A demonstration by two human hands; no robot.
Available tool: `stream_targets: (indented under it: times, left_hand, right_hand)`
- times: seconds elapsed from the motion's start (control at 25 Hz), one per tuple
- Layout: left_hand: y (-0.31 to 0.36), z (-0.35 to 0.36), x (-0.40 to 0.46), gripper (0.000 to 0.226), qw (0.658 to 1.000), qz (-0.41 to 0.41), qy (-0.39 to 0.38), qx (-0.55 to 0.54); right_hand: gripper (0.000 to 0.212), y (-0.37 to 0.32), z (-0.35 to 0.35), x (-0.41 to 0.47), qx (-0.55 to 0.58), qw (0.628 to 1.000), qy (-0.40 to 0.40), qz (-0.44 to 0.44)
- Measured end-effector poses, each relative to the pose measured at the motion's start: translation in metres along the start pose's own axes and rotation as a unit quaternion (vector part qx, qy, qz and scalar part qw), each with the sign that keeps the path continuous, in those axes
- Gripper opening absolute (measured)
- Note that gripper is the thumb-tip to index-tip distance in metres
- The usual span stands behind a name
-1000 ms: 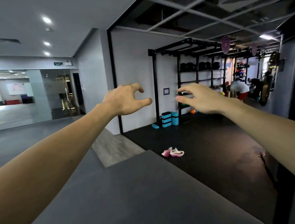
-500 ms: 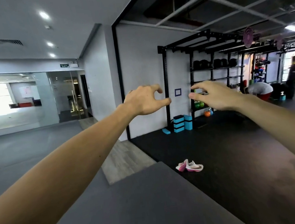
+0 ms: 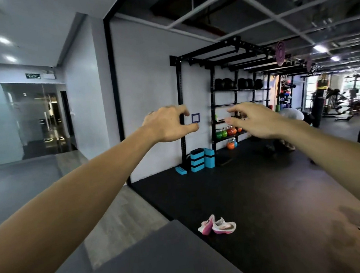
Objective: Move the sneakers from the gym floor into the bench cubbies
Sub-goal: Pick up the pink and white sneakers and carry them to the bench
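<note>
We hold the left hand (image 3: 169, 124) and right hand (image 3: 258, 122) raised, fingers loosely curled and gripping nothing, while the sneakers (image 3: 217, 225) lie together on the black gym floor (image 3: 266, 194) well below.

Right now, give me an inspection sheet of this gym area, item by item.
Surface: black rubber floor; grey platform nearest the camera.
Job's things: pink and white sneakers lie together on the black floor beside the platform's corner; no bench cubbies in view.
Clutter: blue and black blocks by the wall; kettlebells on the black rack.
Hands: left hand and right hand raised, fingers loosely curled, holding nothing.
Cables: nothing seen.
Surroundings: white wall, glass partition, more gym gear far right.
</note>
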State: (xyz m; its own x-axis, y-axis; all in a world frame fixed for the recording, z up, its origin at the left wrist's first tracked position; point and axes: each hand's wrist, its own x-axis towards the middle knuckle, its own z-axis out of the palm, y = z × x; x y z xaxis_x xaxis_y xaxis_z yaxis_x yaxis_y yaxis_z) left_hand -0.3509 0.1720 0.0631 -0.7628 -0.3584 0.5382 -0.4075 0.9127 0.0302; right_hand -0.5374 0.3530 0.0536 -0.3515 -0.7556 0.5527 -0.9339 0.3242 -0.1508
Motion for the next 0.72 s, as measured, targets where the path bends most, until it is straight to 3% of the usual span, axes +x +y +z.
stream_targets:
  times: [0.36, 0.72]
  left_hand:
    - [-0.092, 0.181, 0.226, 0.06, 0.998, 0.044, -0.034, -0.039]
    - [-0.169, 0.335, 0.443, 0.058, 0.992, 0.061, -0.051, -0.094]
  right_hand:
    - [0.062, 0.151, 0.13, 0.189, -0.029, 0.997, -0.015, 0.067]
    - [0.062, 0.309, 0.261, 0.373, 0.014, 0.993, -0.032, 0.115]
